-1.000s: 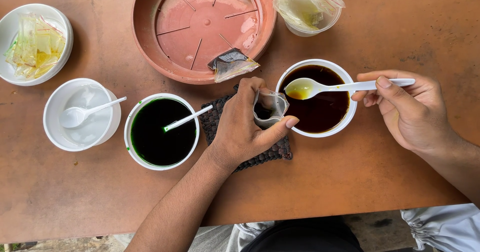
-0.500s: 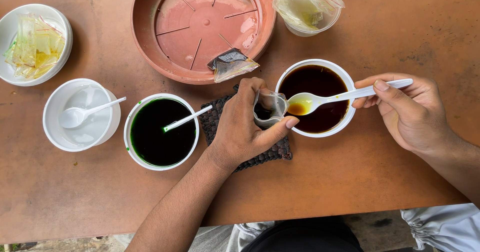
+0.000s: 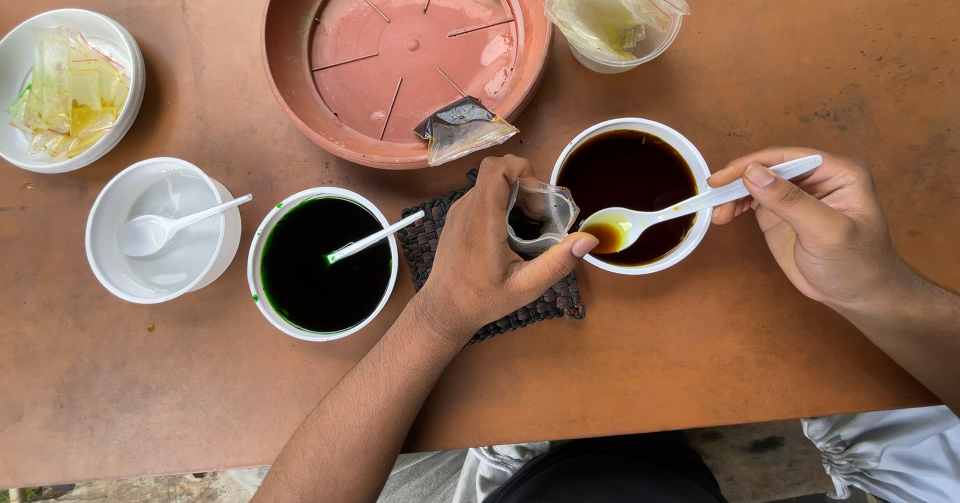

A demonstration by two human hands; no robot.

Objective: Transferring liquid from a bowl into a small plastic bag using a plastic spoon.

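Fingers of the left hand (image 3: 490, 258) pinch a small clear bag (image 3: 540, 215) open on a dark woven mat (image 3: 555, 303) at the middle of the frame. Right hand (image 3: 825, 228) grips a white spoon (image 3: 690, 205); its bowl, with brown liquid, sits at the bag's mouth, maybe touching. Just behind is the brown-liquid bowl (image 3: 630, 195). The green-liquid bowl (image 3: 322, 263) crowds the left; bare table (image 3: 700, 363) lies below.
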